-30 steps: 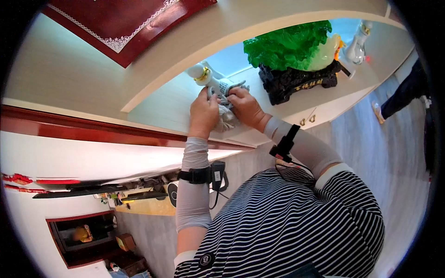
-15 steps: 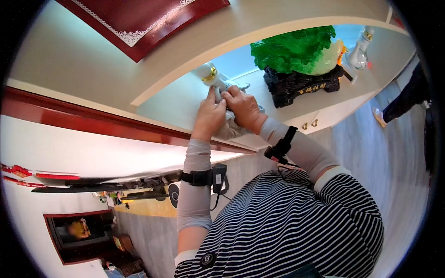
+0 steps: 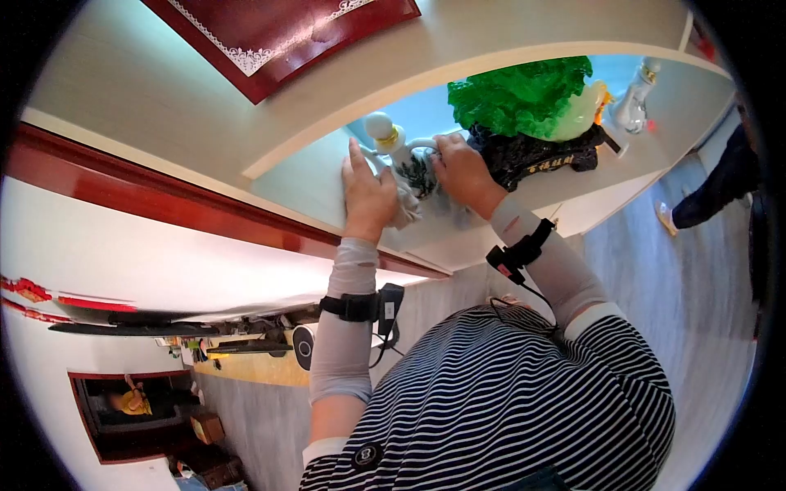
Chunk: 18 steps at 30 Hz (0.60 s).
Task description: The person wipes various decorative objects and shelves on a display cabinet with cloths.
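Note:
A white porcelain bottle (image 3: 416, 173) with a gold neck band, a round white stopper and a dark plant pattern stands on the shelf. My right hand (image 3: 468, 173) has its fingers closed on the curved white arm at the bottle's right side. On the bottle's left is my left hand (image 3: 368, 196), its forefinger pointing up. A pale grey cloth (image 3: 407, 211) is bunched at that hand's thumb side, against the bottle; the palm's hold on it is partly hidden.
Right of the bottle, a green cabbage ornament (image 3: 524, 94) sits on a dark carved base (image 3: 536, 164). Another white bottle (image 3: 634, 106) stands farther right. A curved shelf edge (image 3: 327, 114) arches above my hands. A person's leg (image 3: 716, 188) shows at right.
My hands have moved apart, left hand to the bottle's left, right hand to its right side. The bottle now stands more upright, its pattern showing. The cloth has shifted up.

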### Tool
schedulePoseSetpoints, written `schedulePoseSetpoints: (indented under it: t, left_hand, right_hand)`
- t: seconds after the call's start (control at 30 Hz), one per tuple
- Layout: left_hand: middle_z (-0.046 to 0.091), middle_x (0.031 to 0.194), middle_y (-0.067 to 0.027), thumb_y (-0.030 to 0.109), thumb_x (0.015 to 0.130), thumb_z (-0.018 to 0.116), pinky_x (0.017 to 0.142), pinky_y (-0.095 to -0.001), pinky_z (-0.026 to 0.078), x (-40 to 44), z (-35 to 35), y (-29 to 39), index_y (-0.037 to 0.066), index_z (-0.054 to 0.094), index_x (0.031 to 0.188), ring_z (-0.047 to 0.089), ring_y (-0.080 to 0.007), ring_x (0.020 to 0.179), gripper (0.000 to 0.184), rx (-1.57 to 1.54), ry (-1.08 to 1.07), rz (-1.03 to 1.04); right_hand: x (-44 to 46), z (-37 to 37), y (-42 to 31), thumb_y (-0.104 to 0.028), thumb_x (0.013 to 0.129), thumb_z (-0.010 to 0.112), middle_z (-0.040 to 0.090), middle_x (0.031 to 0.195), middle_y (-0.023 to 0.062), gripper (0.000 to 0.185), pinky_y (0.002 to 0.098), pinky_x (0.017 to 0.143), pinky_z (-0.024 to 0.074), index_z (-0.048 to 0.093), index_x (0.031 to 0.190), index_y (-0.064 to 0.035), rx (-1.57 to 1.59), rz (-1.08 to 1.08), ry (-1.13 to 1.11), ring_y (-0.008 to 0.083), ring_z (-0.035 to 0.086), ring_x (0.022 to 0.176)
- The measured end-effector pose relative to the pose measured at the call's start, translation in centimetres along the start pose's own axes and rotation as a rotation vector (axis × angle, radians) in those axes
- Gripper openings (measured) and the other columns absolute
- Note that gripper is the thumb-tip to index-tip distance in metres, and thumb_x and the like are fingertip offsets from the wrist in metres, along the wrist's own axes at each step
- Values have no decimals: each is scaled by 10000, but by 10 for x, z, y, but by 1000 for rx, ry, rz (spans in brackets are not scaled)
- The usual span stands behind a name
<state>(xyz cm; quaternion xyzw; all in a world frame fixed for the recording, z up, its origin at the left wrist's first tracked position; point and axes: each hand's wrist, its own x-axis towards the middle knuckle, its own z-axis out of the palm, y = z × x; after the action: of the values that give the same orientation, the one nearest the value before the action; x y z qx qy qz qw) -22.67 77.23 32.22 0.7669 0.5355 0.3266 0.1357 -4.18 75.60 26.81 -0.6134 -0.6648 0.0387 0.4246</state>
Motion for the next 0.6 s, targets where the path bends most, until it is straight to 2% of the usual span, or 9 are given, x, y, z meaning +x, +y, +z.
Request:
schedulePoseSetpoints:
  t: [0.07,0.17,0.23,0.33,0.37,0.43,0.5,0.53,0.6]
  left_hand:
    - [333,1364,-400,146,873,583,1091,-488,308,4,1,-3,-62,206,1450,346,-523,1283,720,44,20,29]
    - [287,1388,-406,140,880,577,1066,-484,355,7,1,1,-71,216,1443,381,-528,1267,701,197,-58,16]
    - [287,1374,-394,131,887,571,1006,-478,425,5,-2,12,-79,274,1411,474,-523,1181,638,231,-144,-110]
    - [354,1294,-363,126,890,568,929,-473,480,3,2,10,-71,321,1380,556,-499,1059,583,234,-88,-102]
    - [354,1294,-363,126,890,568,929,-473,480,3,2,11,-71,321,1380,556,-499,1059,583,234,-89,-103]
    - [398,1214,-328,125,888,578,908,-473,486,4,4,12,-66,419,1289,572,-485,1001,473,273,-64,-112]
    - [410,1195,-324,126,884,585,897,-475,489,5,4,11,-65,465,1227,574,-484,990,411,282,-86,-106]
    - [421,1176,-320,128,880,592,885,-478,493,5,3,11,-63,511,1164,577,-483,978,352,296,-108,-98]
    - [436,1162,-320,133,883,588,874,-481,496,7,4,7,-56,541,1110,580,-482,973,299,313,-119,-91]
  right_hand:
    - [4,6,4,-176,920,563,561,1024,210,264,462,743,546,542,1131,-19,-17,41,-21,384,630,856]
    - [10,12,3,-176,932,559,556,1040,223,306,467,748,543,507,1185,-13,-48,114,-36,402,624,863]
    - [9,14,5,-175,933,561,555,1044,225,325,468,749,541,492,1206,-12,-60,149,-28,409,621,868]
    - [2,17,9,-156,921,581,546,1105,243,357,466,755,538,480,1224,2,-40,89,58,402,619,877]
    - [-6,13,9,-163,910,603,566,1092,241,364,447,745,536,493,1212,8,5,1,141,376,627,862]
    - [-18,8,9,-170,900,625,585,1078,240,372,428,735,535,506,1200,15,48,-88,221,349,635,846]
    - [-25,-7,2,-210,873,671,635,992,200,397,368,727,527,541,1163,28,524,349,-102,284,641,808]
    - [-25,-4,1,-210,873,671,635,992,200,397,368,727,527,541,1163,28,523,351,-104,284,641,808]
    - [-21,3,-11,-188,880,675,648,853,87,342,285,693,489,568,1133,16,934,436,85,166,601,742]
